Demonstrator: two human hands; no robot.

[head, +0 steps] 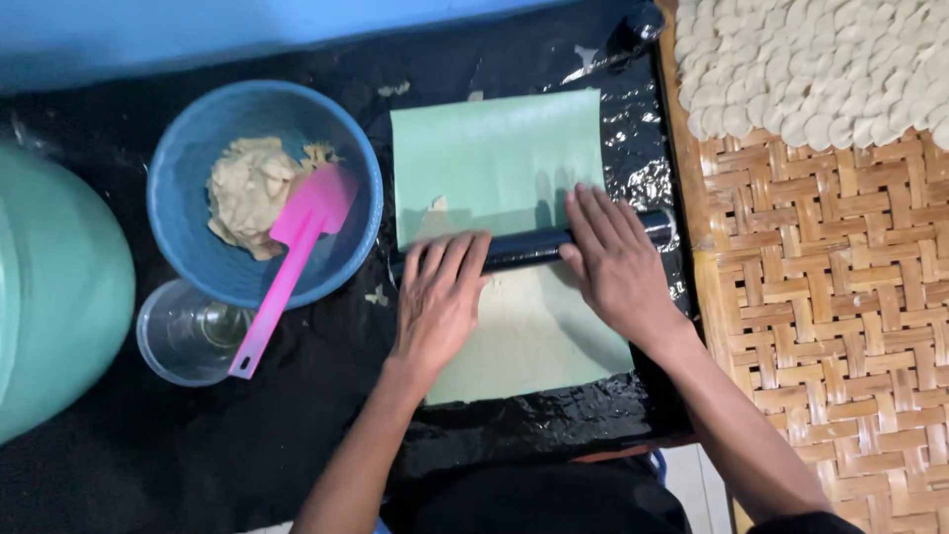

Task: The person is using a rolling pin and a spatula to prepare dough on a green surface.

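— Where are the hands?
— Left hand (440, 297) and right hand (615, 265) lie open, palms flat on the dark rolling pin (529, 247), mid-frame, across the green sheet (494, 158) covering thin dough (539, 341).
— Advice?
— I'd press evenly. The blue bowl (188, 198) with pink spatula (292, 252) sits left; the woven tray (820, 297) right.

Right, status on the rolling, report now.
Left hand and right hand flat on dark rolling pin. Pin across green sheet. Blue bowl with pink spatula left of sheet, not blocking.
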